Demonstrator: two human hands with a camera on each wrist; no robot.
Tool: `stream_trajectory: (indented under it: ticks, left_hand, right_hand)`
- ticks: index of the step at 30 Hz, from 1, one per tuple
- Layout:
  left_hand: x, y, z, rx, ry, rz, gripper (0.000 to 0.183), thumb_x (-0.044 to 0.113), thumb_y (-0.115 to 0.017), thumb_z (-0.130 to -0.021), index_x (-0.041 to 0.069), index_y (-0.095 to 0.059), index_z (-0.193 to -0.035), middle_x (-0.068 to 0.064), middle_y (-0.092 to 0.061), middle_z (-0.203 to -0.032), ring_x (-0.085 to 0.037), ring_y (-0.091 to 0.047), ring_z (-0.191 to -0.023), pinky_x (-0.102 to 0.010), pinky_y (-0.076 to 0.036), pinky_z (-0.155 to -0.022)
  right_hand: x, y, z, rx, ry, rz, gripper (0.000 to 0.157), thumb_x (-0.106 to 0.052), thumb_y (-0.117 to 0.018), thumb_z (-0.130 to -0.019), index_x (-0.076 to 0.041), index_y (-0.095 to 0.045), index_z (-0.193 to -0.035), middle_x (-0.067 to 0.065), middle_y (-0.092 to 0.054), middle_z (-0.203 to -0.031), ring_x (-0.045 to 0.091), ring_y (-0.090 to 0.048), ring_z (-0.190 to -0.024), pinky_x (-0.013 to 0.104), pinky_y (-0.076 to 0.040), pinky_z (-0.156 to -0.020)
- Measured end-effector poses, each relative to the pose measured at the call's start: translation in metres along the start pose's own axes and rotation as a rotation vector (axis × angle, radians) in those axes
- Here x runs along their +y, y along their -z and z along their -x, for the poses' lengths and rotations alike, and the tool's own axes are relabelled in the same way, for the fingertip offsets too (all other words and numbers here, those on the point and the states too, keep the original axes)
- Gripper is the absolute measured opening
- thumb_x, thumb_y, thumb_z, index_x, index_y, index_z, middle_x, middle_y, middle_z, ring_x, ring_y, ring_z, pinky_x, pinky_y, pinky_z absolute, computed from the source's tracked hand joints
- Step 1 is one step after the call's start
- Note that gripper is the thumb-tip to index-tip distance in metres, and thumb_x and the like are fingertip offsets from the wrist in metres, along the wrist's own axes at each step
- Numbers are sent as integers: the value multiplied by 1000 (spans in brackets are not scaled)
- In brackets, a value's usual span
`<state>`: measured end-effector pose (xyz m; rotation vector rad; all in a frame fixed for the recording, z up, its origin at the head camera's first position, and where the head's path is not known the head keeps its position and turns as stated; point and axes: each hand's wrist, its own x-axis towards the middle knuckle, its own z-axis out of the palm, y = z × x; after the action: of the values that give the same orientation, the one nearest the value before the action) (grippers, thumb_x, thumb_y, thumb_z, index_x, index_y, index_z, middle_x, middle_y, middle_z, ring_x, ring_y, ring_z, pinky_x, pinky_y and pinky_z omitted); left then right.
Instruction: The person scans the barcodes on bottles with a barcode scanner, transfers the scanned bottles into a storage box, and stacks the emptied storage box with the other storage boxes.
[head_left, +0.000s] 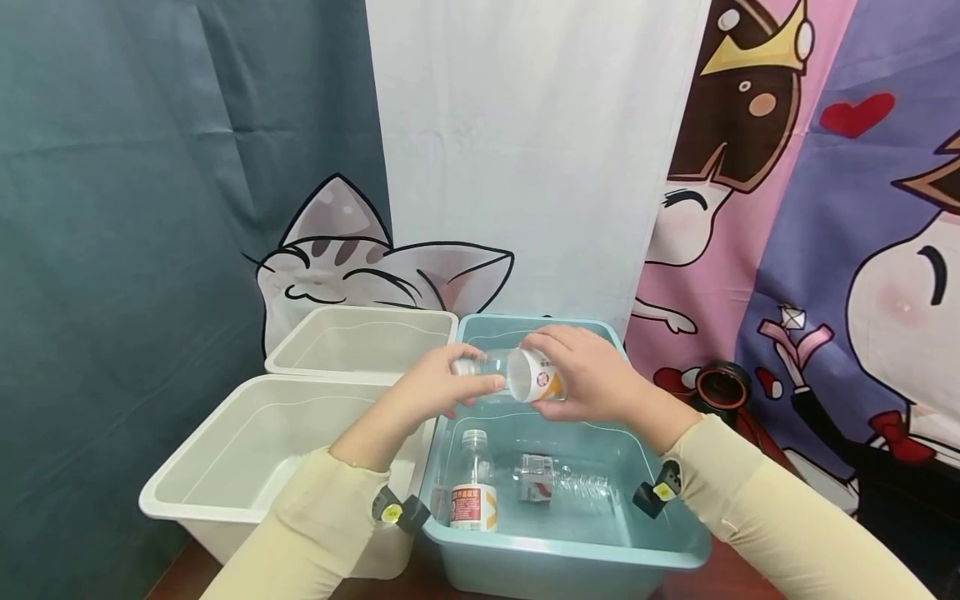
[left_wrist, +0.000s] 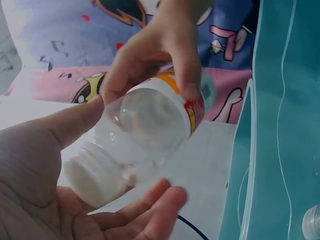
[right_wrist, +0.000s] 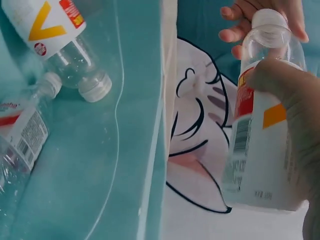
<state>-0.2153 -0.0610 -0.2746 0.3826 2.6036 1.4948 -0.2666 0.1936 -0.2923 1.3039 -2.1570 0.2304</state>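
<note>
My right hand (head_left: 588, 375) grips a clear plastic bottle (head_left: 536, 375) with a white, orange and red label. The bottle lies sideways above the blue tub (head_left: 570, 546), its white cap (left_wrist: 92, 177) pointing left. Around the cap end is my left hand (head_left: 438, 383), thumb straight and fingers spread, loosely bent; whether it touches the bottle is hard to tell. Inside the tub, a similar labelled bottle (head_left: 474, 492) leans at the left side. Beside it lies a clear ribbed bottle (head_left: 536, 477) with a white, red-striped label (right_wrist: 22, 135).
Left of the blue tub stands a large cream tub (head_left: 225, 442). Behind are a smaller cream tub (head_left: 360, 329) and another blue tub (head_left: 540, 327). A dark round object (head_left: 722, 386) is at the right. Printed curtains (head_left: 525, 150) hang behind everything.
</note>
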Motion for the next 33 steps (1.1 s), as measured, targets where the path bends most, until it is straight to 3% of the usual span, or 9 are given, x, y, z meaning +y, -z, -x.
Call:
stream_trajectory:
  ticks: [5, 10, 15, 21, 24, 28, 33]
  left_hand:
    - [-6, 0, -3, 57, -9, 119, 56, 39, -71, -93, 10, -53, -137, -14, -71, -111, -23, -70, -90, -39, -59, -71]
    - [-10, -1, -1, 71, 9, 105, 48, 36, -67, -97, 9, -57, -135, -14, -70, -115, -22, -71, -90, -38, -59, -71]
    - [-17, -3, 8, 44, -2, 39, 32, 30, -66, -98, 8, -63, -121, -10, -69, -97, -21, -67, -85, -34, -58, -68]
    - [-36, -11, 25, 34, -20, -89, 19, 28, -69, -95, 14, -68, -106, -4, -68, -93, -21, -64, -83, -37, -56, -71]
    - [-45, -13, 36, 32, -25, -125, 16, 29, -69, -95, 15, -69, -103, -3, -70, -97, -18, -65, -88, -42, -56, -77]
    - [-57, -12, 49, 34, -31, -98, 17, 28, -68, -95, 14, -69, -106, -2, -70, -102, -21, -66, -99, -50, -54, -90]
    - [-65, -7, 63, 57, -47, -64, 20, 28, -67, -96, 13, -69, -109, 0, -70, -103, -21, -65, -106, -52, -51, -97]
  right_hand:
    - [11, -1, 8, -79, -308, -363, 61, -31, -86, -74, -17, -58, -126, -5, -63, -101, 12, -58, -83, 29, -53, -66]
    - [20, -4, 16, -96, -523, -676, 52, -15, -79, -85, -9, -55, -131, 6, -66, -102, 23, -63, -89, 35, -56, -73]
    - [33, -5, 25, -83, -602, -789, 47, -8, -67, -93, 3, -49, -135, 18, -67, -111, 24, -65, -93, 38, -54, -79]
    - [49, 0, 39, 24, -654, -898, 43, -9, -59, -95, 7, -46, -132, 8, -68, -104, 16, -66, -85, 32, -56, -73]
    - [60, 5, 46, 102, -663, -1032, 35, -12, -56, -96, 0, -47, -128, 1, -67, -99, 14, -67, -81, 31, -57, -69]
    - [77, 12, 58, 201, -695, -1196, 23, -19, -52, -100, -15, -50, -122, -2, -69, -96, 13, -68, -81, 29, -58, -69]
    - [96, 24, 75, 308, -772, -1300, 18, -23, -47, -102, -19, -60, -113, 0, -72, -92, 13, -70, -79, 29, -60, -68]
